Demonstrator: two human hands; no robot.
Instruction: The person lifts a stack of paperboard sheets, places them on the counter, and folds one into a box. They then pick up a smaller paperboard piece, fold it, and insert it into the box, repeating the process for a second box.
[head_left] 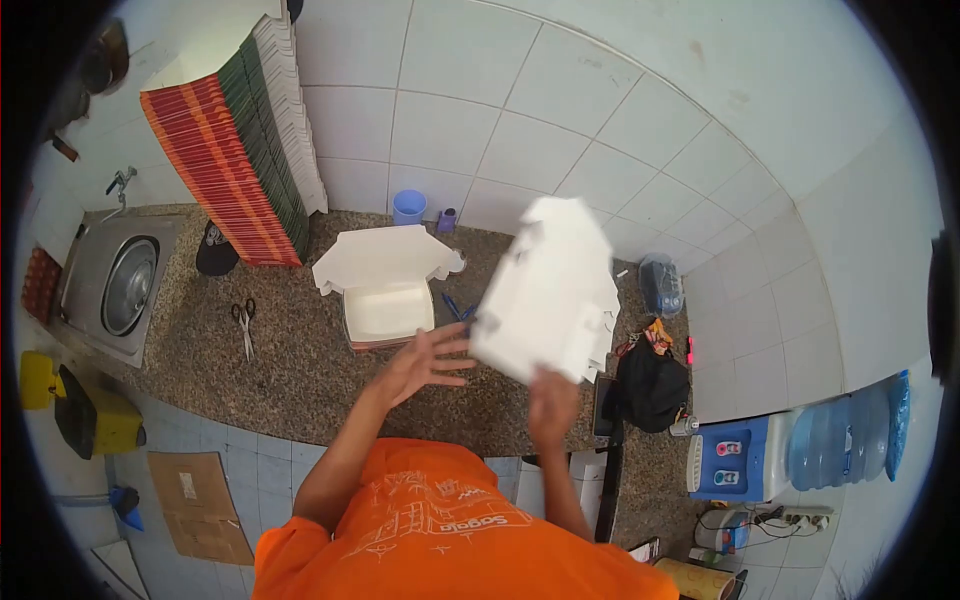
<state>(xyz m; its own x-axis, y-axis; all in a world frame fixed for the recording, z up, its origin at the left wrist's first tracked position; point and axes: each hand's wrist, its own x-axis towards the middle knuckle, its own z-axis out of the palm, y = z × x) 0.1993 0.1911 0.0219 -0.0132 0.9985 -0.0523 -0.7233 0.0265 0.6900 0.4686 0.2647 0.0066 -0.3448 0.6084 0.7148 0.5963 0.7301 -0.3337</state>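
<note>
My right hand (553,405) grips the lower edge of a flat white cardboard box blank (550,290), which is raised at a tilt above the counter and slightly blurred. Its fingers are closed and partly hidden behind the card. With spread fingers and nothing in it, my left hand (425,365) hovers just left of the blank. Behind that hand stands a folded white cardboard box (390,312), its lid (385,255) swung up and back. More white card pieces (605,320) lie partly covered by the raised blank.
A tall stack of red and green boxes (225,160) rises at the back left. Scissors (244,330) lie on the granite counter (290,390), left of the box. At the back stands a blue cup (409,207). A black bag (652,385) sits right, a sink (125,285) far left.
</note>
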